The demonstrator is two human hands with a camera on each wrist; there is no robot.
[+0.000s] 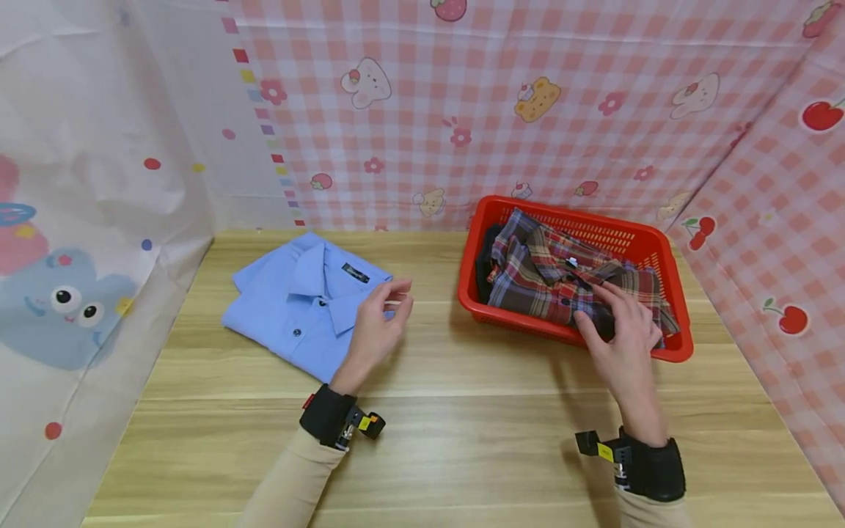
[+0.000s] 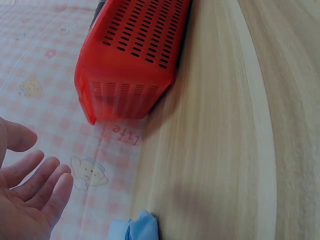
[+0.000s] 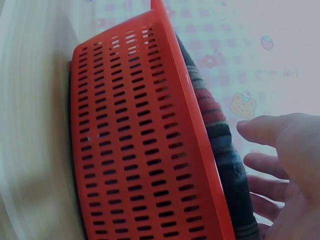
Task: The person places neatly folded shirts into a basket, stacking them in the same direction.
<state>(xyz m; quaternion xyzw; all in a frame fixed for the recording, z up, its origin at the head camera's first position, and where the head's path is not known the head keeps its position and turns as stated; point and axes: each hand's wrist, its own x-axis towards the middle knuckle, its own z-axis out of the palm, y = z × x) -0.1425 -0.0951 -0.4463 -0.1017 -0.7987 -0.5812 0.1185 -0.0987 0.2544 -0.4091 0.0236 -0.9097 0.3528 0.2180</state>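
Observation:
A folded light blue shirt [image 1: 290, 293] with a dark collar label lies on the left of the table. My left hand [image 1: 381, 323] hovers over its right edge, fingers loosely bent and holding nothing. On the right, a red plastic basket [image 1: 485, 312] holds a folded plaid shirt [image 1: 528, 271], collar up, with dark cloth beside it. Over the basket's front rim, my right hand [image 1: 623, 326] reaches above the plaid shirt, its fingers relaxed and spread. In the right wrist view the fingertips [image 3: 252, 130] are close to the plaid cloth, with nothing gripped.
Wood-grain tabletop [image 1: 449, 440] lies under everything. A pink checked curtain [image 1: 422, 147] hangs behind, touching the table's back edge, and a white cartoon-printed sheet [image 1: 99, 220] hangs at the left. The basket stands near the back right corner.

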